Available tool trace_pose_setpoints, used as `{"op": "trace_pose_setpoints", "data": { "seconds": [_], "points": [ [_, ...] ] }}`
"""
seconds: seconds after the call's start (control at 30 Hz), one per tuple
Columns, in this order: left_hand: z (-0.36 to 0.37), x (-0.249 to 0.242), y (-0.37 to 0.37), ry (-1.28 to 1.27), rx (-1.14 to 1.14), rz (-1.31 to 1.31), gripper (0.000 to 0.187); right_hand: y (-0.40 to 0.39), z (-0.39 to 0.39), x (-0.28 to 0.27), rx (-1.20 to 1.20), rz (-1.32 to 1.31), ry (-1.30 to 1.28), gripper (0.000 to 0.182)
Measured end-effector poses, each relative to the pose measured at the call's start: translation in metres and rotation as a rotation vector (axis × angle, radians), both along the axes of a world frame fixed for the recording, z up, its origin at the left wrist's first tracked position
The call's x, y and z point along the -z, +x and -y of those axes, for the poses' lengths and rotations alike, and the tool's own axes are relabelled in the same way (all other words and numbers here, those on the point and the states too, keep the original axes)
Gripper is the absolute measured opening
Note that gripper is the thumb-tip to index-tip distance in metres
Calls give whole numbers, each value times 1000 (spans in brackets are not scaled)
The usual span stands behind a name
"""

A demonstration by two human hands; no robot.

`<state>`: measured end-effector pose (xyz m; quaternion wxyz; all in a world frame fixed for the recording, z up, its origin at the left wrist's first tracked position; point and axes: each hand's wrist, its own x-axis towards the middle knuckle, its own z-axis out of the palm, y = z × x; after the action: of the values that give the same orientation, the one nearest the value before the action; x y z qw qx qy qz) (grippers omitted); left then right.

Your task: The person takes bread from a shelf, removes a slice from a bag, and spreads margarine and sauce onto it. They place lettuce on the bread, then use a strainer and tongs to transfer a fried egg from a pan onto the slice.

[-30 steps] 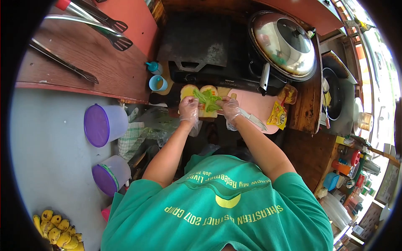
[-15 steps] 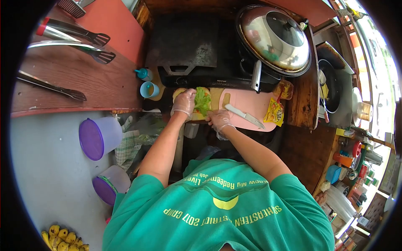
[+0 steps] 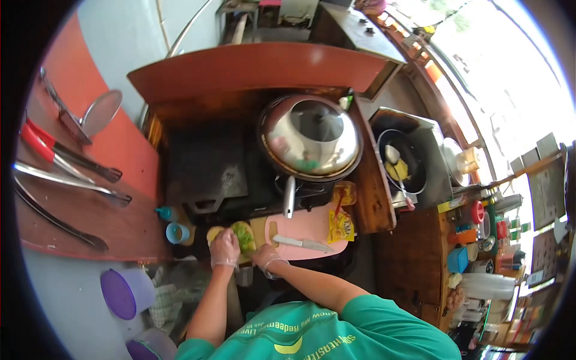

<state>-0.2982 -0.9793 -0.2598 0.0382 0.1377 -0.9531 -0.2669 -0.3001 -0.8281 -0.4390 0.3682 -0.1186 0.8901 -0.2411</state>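
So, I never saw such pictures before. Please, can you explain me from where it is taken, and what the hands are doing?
No machine works here: you see a person's own two hands in clear plastic gloves. The camera sits on the person's head and looks forward and down, so the green shirt fills the bottom.

The left hand is over a pale slice of bread. The right hand is close to the green leafy lettuce on bread beside it. I cannot tell whether either has a firm grip.

To the right, a white-handled knife and a yellow plastic packet lie on a pink cutting board. Behind is a large pan with a shiny domed lid.
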Motion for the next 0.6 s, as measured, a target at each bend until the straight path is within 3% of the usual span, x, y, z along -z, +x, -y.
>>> {"op": "trace_pose_setpoints", "data": {
  "seconds": [0.03, 0.1, 0.13, 0.2, 0.23, 0.3, 0.37, 0.43, 0.5, 0.53, 0.57, 0.6],
  "points": [
    [-2, 4, 9, -36, 73, -51, 10, -5, -4, -32, 19, -16, -5, 26],
    [-3, 3, 20, -84, 147, -114, 10, -12, -15, -128, -266, -175, -15, 29],
    [-6, -5, 26, -49, 149, -152, 11, -13, -19, -133, -258, -188, -20, 29],
    [-13, -31, 24, -14, 163, -194, 11, -16, -30, -139, -541, -303, -14, 36],
    [-16, -51, 23, 59, 235, -149, 12, -18, -36, -144, -530, -313, -14, 36],
    [-23, -99, 16, 126, 325, -107, 13, -19, -45, -165, -72, 118, -87, 54],
    [-33, -151, -10, -11, 754, -189, 17, -20, -50, -168, -62, 129, -98, 52],
    [-50, -184, -38, -314, 971, -259, 25, -22, -56, -170, -38, 135, -103, 50],
    [-107, -260, -53, -466, 1086, -400, 49, -17, -63, -167, -9, 13, -158, 49],
    [-144, -312, -49, -424, 1191, -586, 54, -21, -70, -148, 6, -86, -235, 45],
    [-177, -341, -43, -284, 1354, -762, 47, -10, -71, -129, 19, -166, -316, 41],
    [-202, -359, -35, -221, 1545, -851, 40, 5, 7, -118, 47, -161, -320, 41]
  ]
}}
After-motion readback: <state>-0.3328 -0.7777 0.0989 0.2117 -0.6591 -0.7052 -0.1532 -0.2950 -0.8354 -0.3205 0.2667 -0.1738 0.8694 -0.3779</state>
